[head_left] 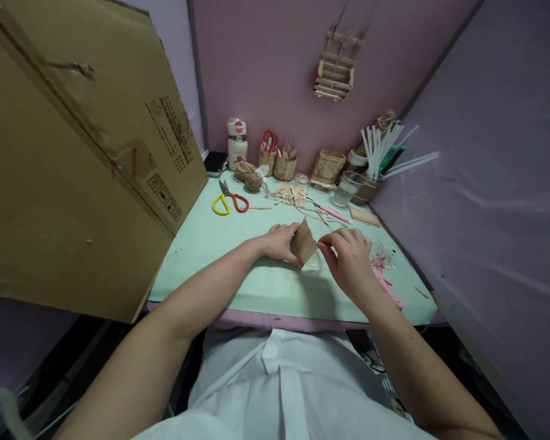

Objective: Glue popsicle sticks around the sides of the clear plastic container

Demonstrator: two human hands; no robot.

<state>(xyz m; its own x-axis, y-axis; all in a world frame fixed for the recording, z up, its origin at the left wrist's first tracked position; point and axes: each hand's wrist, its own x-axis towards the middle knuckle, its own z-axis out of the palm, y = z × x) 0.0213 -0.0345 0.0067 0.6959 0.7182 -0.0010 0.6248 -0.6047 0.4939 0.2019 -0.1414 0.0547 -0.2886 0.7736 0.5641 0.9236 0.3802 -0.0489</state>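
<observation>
Over the middle of the pale green tabletop [256, 278], my left hand [282, 243] grips a small tan panel [305, 245] that looks like thin wooden sticks joined together. The panel stands tilted, its flat face toward me and the right. Close to its right edge, my right hand [348, 253] has thumb and forefinger pinched together. Whatever is between those fingertips is too small to make out. A clear, shiny patch shows on the table just below the panel.
Scissors [230, 198] with yellow and red handles lie left. Loose wooden sticks [292, 194], a twine ball [253, 181], a pink pen-like tool [334, 214] and a clear cup [347, 188] are behind. A large cardboard sheet [87, 165] stands left; a pink strip [387, 286] lies right.
</observation>
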